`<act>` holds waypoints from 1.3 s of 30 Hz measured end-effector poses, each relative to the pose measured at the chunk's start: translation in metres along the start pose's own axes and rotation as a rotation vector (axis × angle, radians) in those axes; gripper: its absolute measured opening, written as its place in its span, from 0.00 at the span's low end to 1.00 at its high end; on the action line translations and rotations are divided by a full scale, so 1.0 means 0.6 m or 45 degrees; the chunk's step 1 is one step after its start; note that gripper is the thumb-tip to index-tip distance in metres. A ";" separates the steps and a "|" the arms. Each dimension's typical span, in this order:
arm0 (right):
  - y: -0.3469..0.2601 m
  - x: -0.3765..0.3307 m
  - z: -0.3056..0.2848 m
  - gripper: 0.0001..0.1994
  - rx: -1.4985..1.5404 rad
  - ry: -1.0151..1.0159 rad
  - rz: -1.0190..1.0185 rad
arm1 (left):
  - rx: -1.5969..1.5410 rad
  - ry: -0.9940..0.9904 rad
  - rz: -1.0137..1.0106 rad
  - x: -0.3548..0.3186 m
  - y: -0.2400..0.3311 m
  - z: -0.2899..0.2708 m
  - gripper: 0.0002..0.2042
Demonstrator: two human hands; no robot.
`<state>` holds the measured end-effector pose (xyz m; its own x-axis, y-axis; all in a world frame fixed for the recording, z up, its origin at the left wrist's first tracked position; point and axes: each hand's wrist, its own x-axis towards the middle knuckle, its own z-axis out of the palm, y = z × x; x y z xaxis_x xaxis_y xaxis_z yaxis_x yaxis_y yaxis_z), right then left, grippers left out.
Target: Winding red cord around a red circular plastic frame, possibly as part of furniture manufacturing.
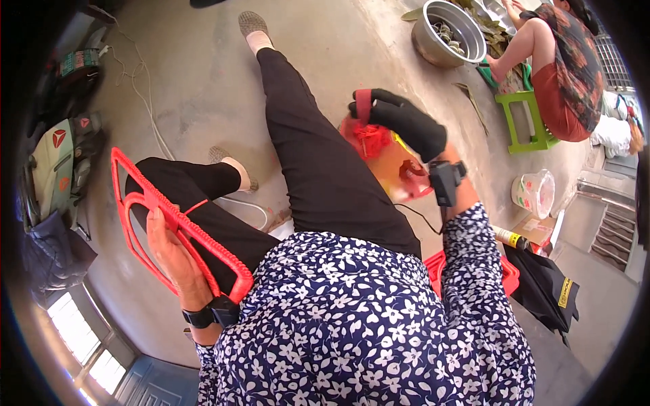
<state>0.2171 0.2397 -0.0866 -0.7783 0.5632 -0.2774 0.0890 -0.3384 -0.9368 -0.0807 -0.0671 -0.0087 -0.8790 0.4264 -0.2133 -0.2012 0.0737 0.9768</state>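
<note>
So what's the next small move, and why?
Probably bring the gloved right hand over to the red frame: the left hand grips it, a thin red piece juts from it, and the right hand is well apart from it.

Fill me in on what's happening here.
A seated person is handling a red frame: their bare left hand holds it over the left thigh. Their right hand, in a black glove with a red band around a finger, is raised beside the right thigh, near a clear bag with red contents; whether it holds anything is unclear. At upper right, another person sits on a green stool, near a metal pot.
</note>
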 end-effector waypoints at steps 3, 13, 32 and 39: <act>-0.042 -0.032 -0.031 0.23 -0.750 0.149 0.135 | -0.064 -0.042 -0.009 0.011 -0.005 -0.004 0.11; 0.148 -0.109 -0.099 0.15 -1.300 0.443 0.451 | -0.134 -0.047 -0.022 0.012 -0.002 0.004 0.12; 0.219 0.008 -0.046 0.08 0.643 0.465 0.655 | -0.060 -0.064 0.050 0.008 0.001 0.001 0.09; 0.306 0.067 0.006 0.11 0.728 0.185 0.452 | -0.091 -0.077 0.081 0.011 -0.012 -0.016 0.11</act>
<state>0.1999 0.1976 -0.2687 -0.6679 0.4267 -0.6098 -0.0498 -0.8431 -0.5354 -0.0894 -0.0738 -0.0171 -0.8639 0.4818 -0.1469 -0.1780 -0.0192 0.9838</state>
